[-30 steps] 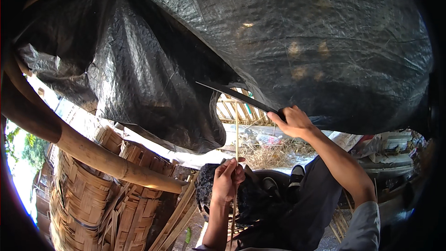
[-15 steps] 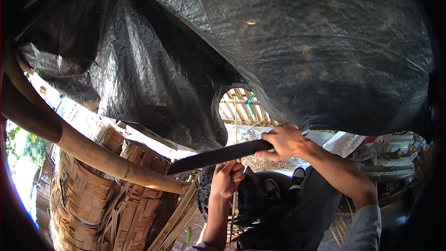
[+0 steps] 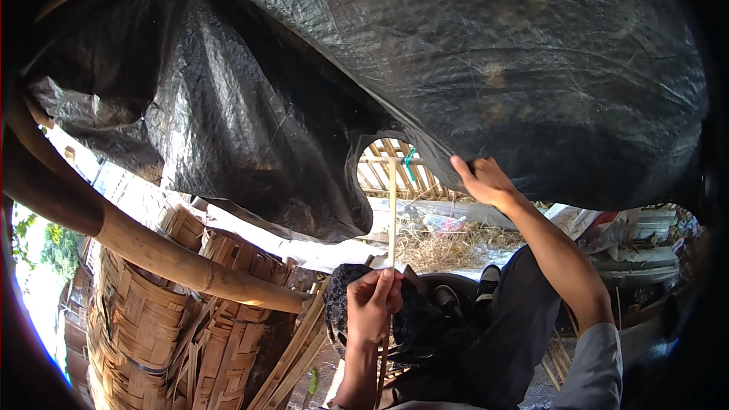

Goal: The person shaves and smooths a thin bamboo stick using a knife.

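Note:
My left hand (image 3: 372, 305), low in the middle, pinches a thin, pale bamboo strip (image 3: 392, 212). The strip stands nearly upright, rising above the fingers and hanging down past the wrist. Up and to the right, my right hand (image 3: 486, 181) is closed in front of the black plastic sheet (image 3: 562, 106). It holds a machete (image 3: 434, 139) whose dark blade points up and left and barely stands out against the sheet. The right hand is apart from the strip.
A thick bamboo pole (image 3: 152, 250) crosses the left side. Below it stand woven bamboo baskets (image 3: 140, 319) and loose split bamboo (image 3: 292, 357). My legs (image 3: 516, 319) are at lower right. Dry straw (image 3: 433, 247) lies beyond, before a bamboo fence (image 3: 383, 175).
My right hand has moved up and slightly right, lifting the machete away from my left hand. The strip now shows wider above the left fingers, which have dipped slightly.

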`<state>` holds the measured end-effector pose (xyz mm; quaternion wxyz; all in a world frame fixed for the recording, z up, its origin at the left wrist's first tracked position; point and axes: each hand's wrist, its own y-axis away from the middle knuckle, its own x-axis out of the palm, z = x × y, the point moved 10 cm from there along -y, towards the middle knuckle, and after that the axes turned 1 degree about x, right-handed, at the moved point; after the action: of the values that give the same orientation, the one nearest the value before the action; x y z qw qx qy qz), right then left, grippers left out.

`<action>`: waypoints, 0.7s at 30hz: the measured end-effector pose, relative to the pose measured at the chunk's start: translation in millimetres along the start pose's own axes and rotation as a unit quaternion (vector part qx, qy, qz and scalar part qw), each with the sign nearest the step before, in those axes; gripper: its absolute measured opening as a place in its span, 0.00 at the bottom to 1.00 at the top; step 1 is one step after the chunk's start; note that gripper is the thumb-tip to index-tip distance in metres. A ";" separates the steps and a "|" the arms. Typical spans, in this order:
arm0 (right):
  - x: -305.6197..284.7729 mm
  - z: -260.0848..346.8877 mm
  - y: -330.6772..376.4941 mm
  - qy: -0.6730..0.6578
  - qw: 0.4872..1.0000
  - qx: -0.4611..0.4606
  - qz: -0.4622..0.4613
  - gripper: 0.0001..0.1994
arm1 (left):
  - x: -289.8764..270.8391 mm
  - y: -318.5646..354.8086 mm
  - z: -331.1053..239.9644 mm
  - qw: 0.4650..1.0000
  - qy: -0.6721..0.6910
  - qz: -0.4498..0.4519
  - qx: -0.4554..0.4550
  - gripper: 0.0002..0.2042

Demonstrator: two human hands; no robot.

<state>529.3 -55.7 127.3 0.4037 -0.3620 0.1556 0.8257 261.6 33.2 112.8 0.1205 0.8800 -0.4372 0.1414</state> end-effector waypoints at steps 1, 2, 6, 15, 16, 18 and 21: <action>-0.4 -6.2 2.3 -0.028 0.999 0.025 -0.008 0.34 | -6.0 -5.4 3.4 1.000 0.018 -0.012 -0.016 0.10; -1.0 -2.4 6.1 -0.025 0.999 0.019 -0.009 0.34 | -9.0 -10.0 8.6 0.999 0.038 -0.026 -0.028 0.09; -9.7 10.5 23.0 0.001 1.000 0.025 0.005 0.32 | -15.6 -18.9 23.3 0.995 0.084 -0.010 -0.048 0.09; 41.2 78.2 68.6 0.143 0.925 -0.341 0.088 0.30 | -12.0 -30.0 33.3 0.981 0.182 0.041 -0.057 0.06; 47.3 88.4 79.1 0.154 0.908 -0.376 0.101 0.30 | -9.0 -30.1 29.2 0.979 0.191 0.065 -0.040 0.04; 58.9 98.2 93.6 0.179 0.890 -0.411 0.081 0.30 | -4.5 -29.8 28.3 0.982 0.175 0.058 -0.044 0.09; 71.1 107.9 100.0 0.172 0.895 -0.403 0.088 0.30 | -15.5 -31.3 26.3 0.991 0.126 0.046 -0.012 0.09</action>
<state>371.1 -19.6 146.7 0.1165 -0.6144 -0.0922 0.7749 281.5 54.2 80.1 0.1789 0.8327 -0.4599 0.2511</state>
